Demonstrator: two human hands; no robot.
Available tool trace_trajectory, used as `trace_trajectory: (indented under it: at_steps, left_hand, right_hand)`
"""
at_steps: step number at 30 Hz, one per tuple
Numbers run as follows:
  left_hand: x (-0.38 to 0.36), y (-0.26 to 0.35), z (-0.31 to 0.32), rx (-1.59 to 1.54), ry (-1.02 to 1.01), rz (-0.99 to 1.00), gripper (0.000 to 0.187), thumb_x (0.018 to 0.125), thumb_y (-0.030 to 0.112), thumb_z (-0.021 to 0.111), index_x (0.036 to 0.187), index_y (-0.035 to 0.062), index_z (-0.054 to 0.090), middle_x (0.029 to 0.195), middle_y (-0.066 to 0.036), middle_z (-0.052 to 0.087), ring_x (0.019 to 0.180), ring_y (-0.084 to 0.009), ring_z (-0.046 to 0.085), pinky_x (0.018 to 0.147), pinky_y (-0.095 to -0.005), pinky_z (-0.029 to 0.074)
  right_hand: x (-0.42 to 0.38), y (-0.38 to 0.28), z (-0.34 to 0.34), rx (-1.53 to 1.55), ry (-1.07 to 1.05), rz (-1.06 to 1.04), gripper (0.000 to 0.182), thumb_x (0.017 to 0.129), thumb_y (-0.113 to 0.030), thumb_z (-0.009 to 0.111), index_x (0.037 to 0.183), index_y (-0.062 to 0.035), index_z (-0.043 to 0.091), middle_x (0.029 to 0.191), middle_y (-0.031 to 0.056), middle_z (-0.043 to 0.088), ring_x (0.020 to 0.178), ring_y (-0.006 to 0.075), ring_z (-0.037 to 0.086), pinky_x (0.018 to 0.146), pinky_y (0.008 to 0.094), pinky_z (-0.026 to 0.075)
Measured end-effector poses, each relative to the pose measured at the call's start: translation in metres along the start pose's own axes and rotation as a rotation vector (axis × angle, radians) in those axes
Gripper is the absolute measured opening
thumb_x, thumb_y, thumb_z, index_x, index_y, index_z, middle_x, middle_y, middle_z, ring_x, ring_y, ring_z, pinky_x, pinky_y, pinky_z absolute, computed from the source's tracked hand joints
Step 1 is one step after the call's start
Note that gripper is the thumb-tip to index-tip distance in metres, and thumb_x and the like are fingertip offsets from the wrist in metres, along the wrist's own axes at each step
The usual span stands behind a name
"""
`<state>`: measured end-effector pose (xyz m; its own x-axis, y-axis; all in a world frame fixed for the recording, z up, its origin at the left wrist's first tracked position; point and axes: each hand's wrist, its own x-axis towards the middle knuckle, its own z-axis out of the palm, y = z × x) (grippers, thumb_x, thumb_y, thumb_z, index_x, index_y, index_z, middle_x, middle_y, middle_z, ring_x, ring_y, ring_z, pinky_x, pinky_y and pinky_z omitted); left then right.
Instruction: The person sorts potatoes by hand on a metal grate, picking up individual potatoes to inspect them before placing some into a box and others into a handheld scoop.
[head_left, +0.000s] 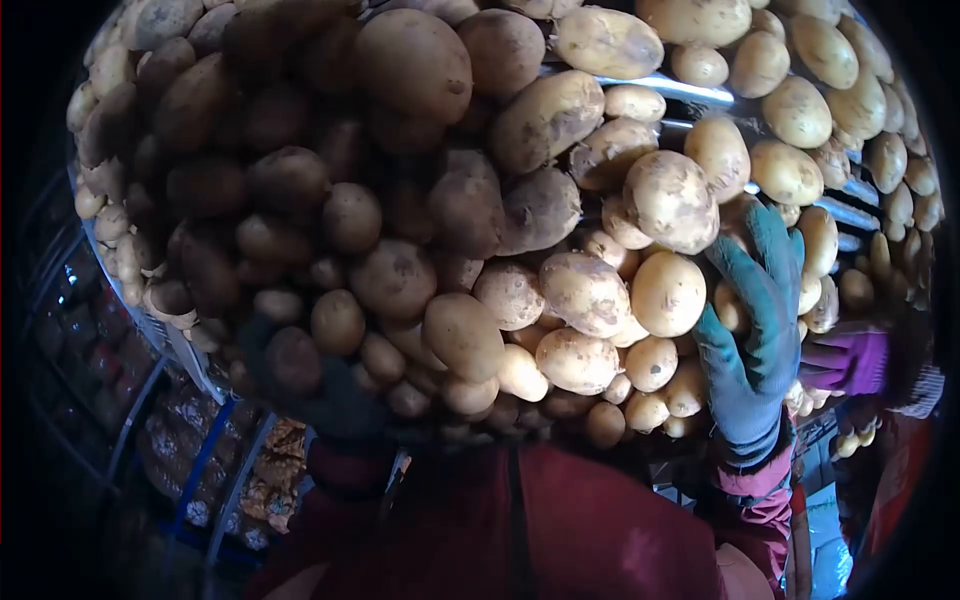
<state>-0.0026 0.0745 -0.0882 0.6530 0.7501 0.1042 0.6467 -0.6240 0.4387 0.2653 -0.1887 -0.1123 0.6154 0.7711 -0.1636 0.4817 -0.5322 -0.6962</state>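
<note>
Potatoes (585, 293) of many sizes lie heaped over metal rollers (690, 90). On the right side, my right hand (755, 310), in a green and grey glove, rests on the heap with its fingers spread among potatoes. Deep shadow covers my left hand (325, 385), also gloved, at the near left edge of the heap. A potato (295, 360) sits at its fingers; whether it is gripped cannot be made out.
A co-worker's hand in a purple glove (845, 360) is at the heap's right edge, beside my right hand. A metal side edge (185, 350) borders the potatoes at left. Below it are blue and grey bars (205, 465) and bagged produce (275, 475).
</note>
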Motion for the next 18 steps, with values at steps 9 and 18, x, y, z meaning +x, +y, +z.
trace_trajectory:
  at_steps: [9, 18]
  left_hand:
    - [0.002, 0.009, -0.011, -0.04, 0.022, 0.015, 0.056, 0.096, 0.018, 0.061, 0.145, -0.004, 0.045, 0.139, -0.021, 0.054, 0.128, -0.0353, 0.053, 0.109, -0.0463, 0.043]
    - [0.004, 0.019, -0.015, 0.097, 0.197, 0.202, 0.054, 0.095, 0.024, 0.068, 0.14, -0.0014, 0.054, 0.134, -0.02, 0.06, 0.123, -0.0367, 0.059, 0.105, -0.047, 0.048]
  right_hand:
    - [0.0, -0.003, 0.0, 0.04, 0.039, -0.061, 0.042, 0.091, -0.014, 0.069, 0.132, -0.0049, 0.065, 0.15, 0.0225, 0.051, 0.141, 0.0394, 0.046, 0.12, 0.0517, 0.027]
    - [-0.009, -0.006, 0.004, 0.065, 0.204, -0.128, 0.039, 0.083, -0.005, 0.075, 0.122, -0.0086, 0.07, 0.142, 0.0144, 0.059, 0.133, 0.0349, 0.053, 0.114, 0.0451, 0.04]
